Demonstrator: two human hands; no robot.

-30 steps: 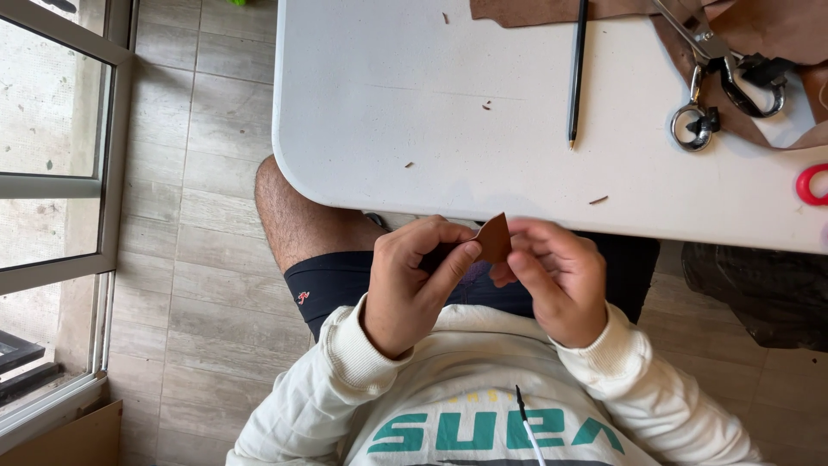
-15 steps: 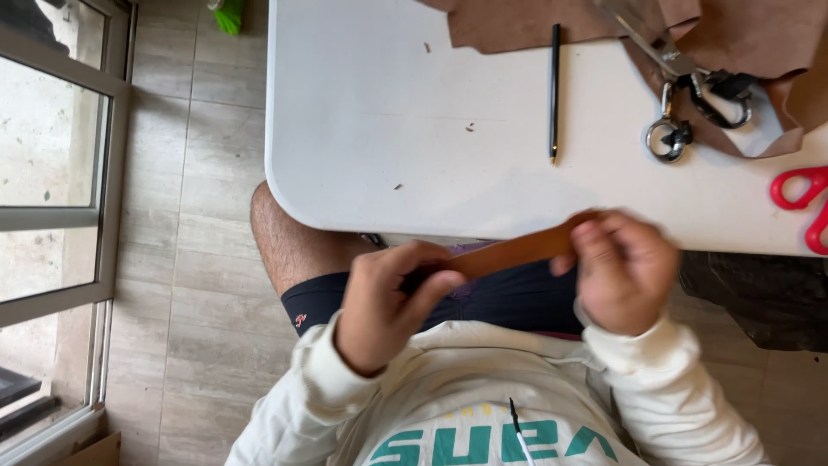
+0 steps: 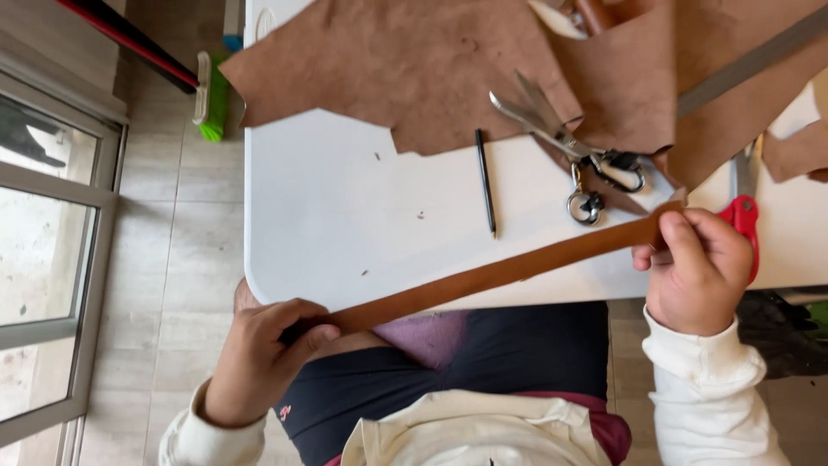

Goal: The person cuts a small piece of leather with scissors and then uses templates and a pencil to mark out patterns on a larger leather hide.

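Fingers of your left hand [image 3: 259, 362] and right hand [image 3: 699, 272] pinch the brown leather strip [image 3: 492, 278] at its ends; keep tension even, untwisted, above the white table [image 3: 345, 216].

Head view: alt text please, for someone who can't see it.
Two hands, left hand and right hand, hold a long brown leather strip stretched out above a white table. On the table lie brown leather sheets, metal shears and a black pencil.

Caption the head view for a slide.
Both hands stretch a tan leather strip taut over the white table edge, beside shears.
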